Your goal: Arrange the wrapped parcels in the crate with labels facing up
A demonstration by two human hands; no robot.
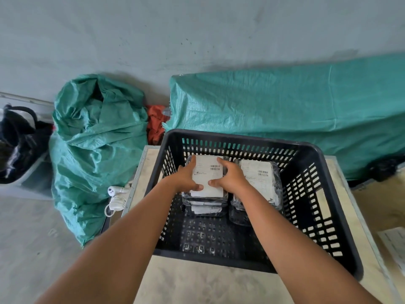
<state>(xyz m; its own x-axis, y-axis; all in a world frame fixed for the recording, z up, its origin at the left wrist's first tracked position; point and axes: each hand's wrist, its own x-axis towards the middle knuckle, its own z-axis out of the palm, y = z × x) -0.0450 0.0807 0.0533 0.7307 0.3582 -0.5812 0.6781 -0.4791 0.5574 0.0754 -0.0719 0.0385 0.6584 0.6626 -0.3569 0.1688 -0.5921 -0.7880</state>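
Note:
A black slotted crate [324, 194] stands on a pale wooden table. At its far side sit two stacks of clear-wrapped parcels with white labels facing up. On the left stack lies the top parcel [208, 172], barcode visible. My left hand [186, 178] grips its left edge and my right hand [230, 177] grips its right edge, thumbs on the label. Lower parcels [206, 208] of that stack show beneath. The right stack [260, 178] stands untouched beside my right forearm.
A crumpled green woven sack [94, 150] lies on the floor at left, a long green-covered bundle [285, 115] behind the crate. A white power strip [117, 198] lies by the table's left edge, papers [394, 244] at far right, black bags [17, 141] at far left.

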